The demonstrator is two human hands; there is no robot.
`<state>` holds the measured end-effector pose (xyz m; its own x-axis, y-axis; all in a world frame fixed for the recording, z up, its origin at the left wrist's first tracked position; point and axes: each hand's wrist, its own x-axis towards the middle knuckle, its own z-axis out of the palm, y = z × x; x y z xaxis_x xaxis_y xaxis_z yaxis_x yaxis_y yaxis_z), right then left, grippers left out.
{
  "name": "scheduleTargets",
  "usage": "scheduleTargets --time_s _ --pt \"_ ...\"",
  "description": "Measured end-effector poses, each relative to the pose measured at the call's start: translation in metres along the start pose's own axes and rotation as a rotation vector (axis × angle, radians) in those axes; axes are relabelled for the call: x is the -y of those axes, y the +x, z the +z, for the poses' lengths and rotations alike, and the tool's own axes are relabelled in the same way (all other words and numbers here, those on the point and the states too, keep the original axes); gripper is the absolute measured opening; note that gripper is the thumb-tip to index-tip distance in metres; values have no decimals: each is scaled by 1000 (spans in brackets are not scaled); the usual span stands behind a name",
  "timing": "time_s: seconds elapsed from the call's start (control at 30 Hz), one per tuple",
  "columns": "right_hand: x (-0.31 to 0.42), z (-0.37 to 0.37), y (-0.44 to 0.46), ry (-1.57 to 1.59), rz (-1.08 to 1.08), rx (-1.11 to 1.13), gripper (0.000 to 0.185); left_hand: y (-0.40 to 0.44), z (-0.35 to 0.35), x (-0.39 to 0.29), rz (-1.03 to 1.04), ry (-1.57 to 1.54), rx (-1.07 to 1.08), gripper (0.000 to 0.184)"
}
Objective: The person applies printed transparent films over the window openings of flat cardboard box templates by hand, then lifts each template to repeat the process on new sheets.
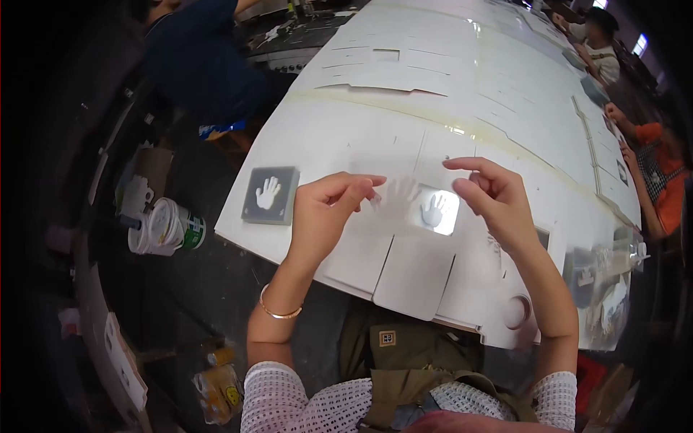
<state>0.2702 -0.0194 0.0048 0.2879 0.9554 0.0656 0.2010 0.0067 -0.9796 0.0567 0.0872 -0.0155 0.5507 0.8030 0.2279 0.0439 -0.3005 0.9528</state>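
Observation:
Both my hands are raised over the near part of the white table. My left hand [333, 200] is closed, thumb against the bent fingers; whatever it pinches is too faint to name. The index finger and thumb of my right hand [491, 189] are apart, its other fingers curled. Between the hands shows a pale, hazy hand shape [401, 193], perhaps on something see-through. Beside it is a shiny square [446, 224] with another hand shape; I cannot tell whether it is held or lies on the table. A grey square block [253, 209] with a white hand shape rests left of my left hand.
White boards [415, 281] with cut lines cover the table. At the right edge stands a clear bottle [626, 249] near plastic-covered pieces. White buckets [164, 225] stand on the floor at left. One person [206, 65] is at the far left; others [668, 180] work along the right side.

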Motion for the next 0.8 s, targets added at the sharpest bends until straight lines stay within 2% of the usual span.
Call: scheduleTargets --time_s 0.07,0.13,0.27,0.43,0.5,0.53,0.6,0.63,0.7,0.73,0.8 --pt "2 1 1 -68 -43 2 13 -1 3 -2 20 58 28 21" --pt "4 4 2 -207 -57 -77 11 -2 3 0 22 19 68 23" --pt "-2 1 5 -316 -66 -56 13 -1 -3 7 -46 -68 103 25" --pt "-11 9 11 -257 -156 9 11 -2 -11 15 -130 -229 123 29" --pt "-16 14 14 -52 -116 27 13 -3 -13 23 -97 -198 96 29" --pt "-14 14 16 -46 -119 36 13 -4 -15 25 -60 -175 87 29" --pt "-5 12 17 131 188 179 17 -5 -19 23 -21 -125 72 28" --pt "-6 13 17 131 187 181 17 -5 -21 23 20 -82 63 27" --pt "-10 15 17 474 328 320 24 -6 -23 23 58 -70 79 26" --pt "-12 12 15 478 320 331 24 -6 -27 23 96 -48 89 25" --pt "-25 14 16 630 358 440 31 -6 -26 32 300 -51 52 35"
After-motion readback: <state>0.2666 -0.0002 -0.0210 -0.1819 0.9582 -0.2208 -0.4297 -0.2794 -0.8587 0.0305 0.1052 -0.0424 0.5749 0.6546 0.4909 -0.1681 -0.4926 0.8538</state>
